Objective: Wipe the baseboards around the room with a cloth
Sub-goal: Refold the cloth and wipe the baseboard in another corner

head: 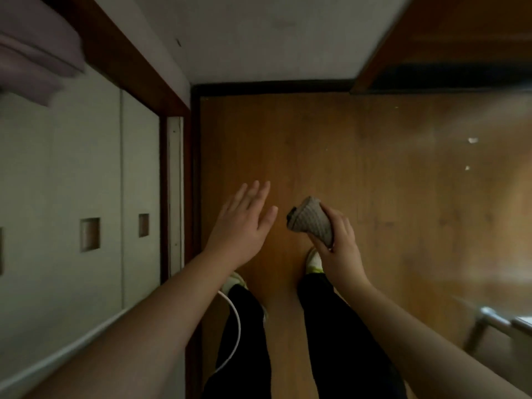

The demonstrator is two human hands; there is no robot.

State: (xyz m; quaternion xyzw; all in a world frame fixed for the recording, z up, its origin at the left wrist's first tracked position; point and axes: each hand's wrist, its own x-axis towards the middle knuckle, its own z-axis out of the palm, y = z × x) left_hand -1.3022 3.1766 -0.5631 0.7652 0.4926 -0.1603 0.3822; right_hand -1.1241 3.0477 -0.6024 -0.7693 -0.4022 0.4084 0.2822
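Note:
I look straight down at a wooden floor. My right hand [338,243] grips a folded grey waffle-weave cloth [311,218], held in the air above my right shoe. My left hand [244,220] is spread with straight fingers just left of the cloth, touching nothing. A dark baseboard [273,86] runs along the foot of the white wall ahead and turns down the left side [196,168] beside the closet. Both hands are well short of either stretch.
Grey sliding closet doors [86,197] with recessed pulls fill the left. A white cable [234,321] curls by my left foot. Brown wooden furniture [446,38] stands at the top right, a metal frame [495,321] at the lower right. Purple fabric [34,53] hangs at the top left.

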